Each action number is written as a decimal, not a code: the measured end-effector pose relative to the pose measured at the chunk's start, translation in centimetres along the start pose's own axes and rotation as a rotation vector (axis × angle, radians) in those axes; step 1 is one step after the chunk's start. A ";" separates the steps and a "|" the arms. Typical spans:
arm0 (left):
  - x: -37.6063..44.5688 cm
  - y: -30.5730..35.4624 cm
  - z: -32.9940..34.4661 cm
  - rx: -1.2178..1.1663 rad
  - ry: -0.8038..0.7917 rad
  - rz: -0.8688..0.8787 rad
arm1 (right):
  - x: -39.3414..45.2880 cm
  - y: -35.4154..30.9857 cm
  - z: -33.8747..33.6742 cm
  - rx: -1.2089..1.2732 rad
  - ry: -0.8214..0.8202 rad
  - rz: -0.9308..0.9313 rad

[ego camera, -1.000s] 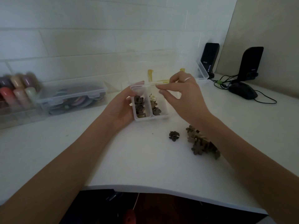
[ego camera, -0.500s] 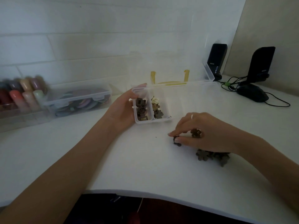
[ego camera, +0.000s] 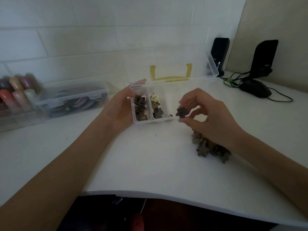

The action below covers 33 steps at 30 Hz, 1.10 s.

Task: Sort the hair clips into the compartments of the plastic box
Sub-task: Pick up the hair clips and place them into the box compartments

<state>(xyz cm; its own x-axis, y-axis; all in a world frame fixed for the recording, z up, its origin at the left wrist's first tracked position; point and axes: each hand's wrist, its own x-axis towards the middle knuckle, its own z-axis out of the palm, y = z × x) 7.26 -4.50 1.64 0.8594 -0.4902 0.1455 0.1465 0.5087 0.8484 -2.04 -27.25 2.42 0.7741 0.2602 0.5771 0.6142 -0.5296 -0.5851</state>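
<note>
While the left hand (ego camera: pixel 120 109) grips the plastic box (ego camera: pixel 150 120) by its left wall, thumb over the rim, the right hand (ego camera: pixel 210 117) pinches a dark flower clip (ego camera: pixel 180 112) betw. thumb & forefinger, just right of the box's front-right corner. Loose clips (ego camera: pixel 210 147) lie under the right wrist; bare table (ego camera: pixel 141 164) runs to the near edge.

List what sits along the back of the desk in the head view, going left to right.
Rack of coloured rolls → closed clear case → left hand holding the plastic box → right hand pinching a dark flower clip → mouse → right speaker.
</note>
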 end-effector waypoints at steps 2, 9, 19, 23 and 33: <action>-0.1 0.1 0.0 0.029 -0.021 0.008 | 0.1 0.3 -0.2 0.037 0.058 0.004; -0.2 0.2 0.1 0.086 -0.068 0.005 | 0.1 1.1 -0.2 0.069 0.072 -0.005; -0.1 -0.1 0.4 0.090 -0.064 -0.012 | 0.5 0.4 0.0 -0.074 0.164 -0.040; -0.2 -0.4 0.8 0.043 -0.092 -0.017 | 1.9 -1.2 1.5 -0.256 0.108 -0.154; -0.2 -0.3 0.6 0.005 -0.095 0.013 | 2.3 -1.3 3.0 -0.494 0.106 -0.286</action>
<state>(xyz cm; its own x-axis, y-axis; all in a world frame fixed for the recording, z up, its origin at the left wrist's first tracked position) 6.77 -4.99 1.68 0.8106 -0.5490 0.2037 0.1332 0.5115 0.8489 -0.62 -23.57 2.83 0.5526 0.3801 0.7418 0.6330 -0.7703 -0.0769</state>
